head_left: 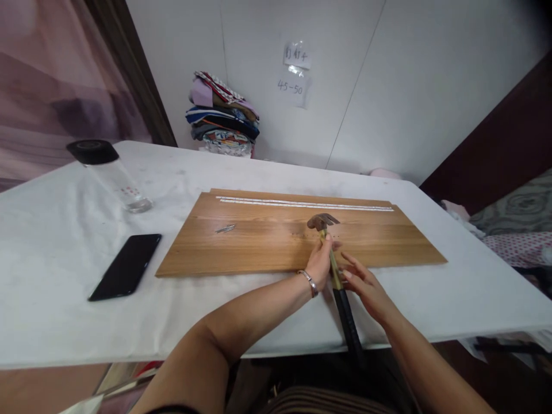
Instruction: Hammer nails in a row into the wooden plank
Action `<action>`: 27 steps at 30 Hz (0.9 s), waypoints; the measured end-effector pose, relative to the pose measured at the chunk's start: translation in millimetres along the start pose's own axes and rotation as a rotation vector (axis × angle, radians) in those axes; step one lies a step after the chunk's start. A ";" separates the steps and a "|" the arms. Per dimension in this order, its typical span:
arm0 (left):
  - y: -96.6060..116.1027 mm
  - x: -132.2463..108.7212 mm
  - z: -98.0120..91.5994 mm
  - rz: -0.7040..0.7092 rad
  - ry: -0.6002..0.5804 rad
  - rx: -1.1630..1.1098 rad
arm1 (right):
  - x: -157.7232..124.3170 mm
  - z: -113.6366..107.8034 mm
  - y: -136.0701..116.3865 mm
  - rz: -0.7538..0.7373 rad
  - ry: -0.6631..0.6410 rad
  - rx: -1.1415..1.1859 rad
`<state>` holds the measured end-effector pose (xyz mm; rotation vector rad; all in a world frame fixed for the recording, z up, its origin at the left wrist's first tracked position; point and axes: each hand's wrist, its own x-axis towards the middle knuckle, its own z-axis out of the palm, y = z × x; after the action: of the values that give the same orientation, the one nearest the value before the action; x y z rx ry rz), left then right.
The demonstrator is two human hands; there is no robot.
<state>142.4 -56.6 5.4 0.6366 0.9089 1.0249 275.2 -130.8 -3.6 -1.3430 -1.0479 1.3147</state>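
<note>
A claw hammer [335, 267] with a rusty head and a black grip lies at a slant over the front edge of a wooden board [267, 250]. My left hand [319, 261] is wrapped round its shaft just below the head. Beside the shaft, on its right, my right hand [364, 284] has its fingers apart, with the fingertips close to the handle. Several nails [225, 228] lie on the left part of the board. Two white strips [302, 204] run along the board's far side. Small dark marks show in the middle of the board, near the hammer head.
A black phone [126, 267] lies left of the board on the white-covered table [47, 241]. Behind it a clear bottle [118, 178] with a black lid stands. Folded cloths [224, 115] are stacked by the wall, where paper labels [294, 86] hang.
</note>
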 end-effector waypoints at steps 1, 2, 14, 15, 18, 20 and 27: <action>-0.2 -0.8 0.8 -0.002 -0.011 0.000 | 0.2 3.1 -1.4 0.001 -0.031 -0.009; -0.3 -1.4 1.3 -0.001 -0.024 0.007 | 0.4 6.5 -2.2 -0.001 -0.072 -0.023; 3.6 12.3 -7.2 0.066 -0.219 0.369 | 34.7 8.4 -21.4 0.051 -0.183 0.021; 6.1 13.9 -8.8 0.079 -0.230 0.373 | 37.3 8.2 -22.9 0.048 -0.177 0.018; 19.6 15.9 -23.4 0.212 -0.289 0.482 | 41.1 9.3 -30.6 0.077 -0.193 0.037; 33.8 16.0 -42.6 0.262 -0.273 0.593 | 42.6 10.2 -39.9 0.120 -0.235 0.060; 79.3 31.2 -114.7 0.448 0.305 1.334 | 64.6 13.0 -73.1 0.159 -0.451 0.130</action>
<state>14.9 8.0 2.3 1.8872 1.7622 0.7960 268.6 -53.3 56.8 -1.0727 -1.1447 1.8294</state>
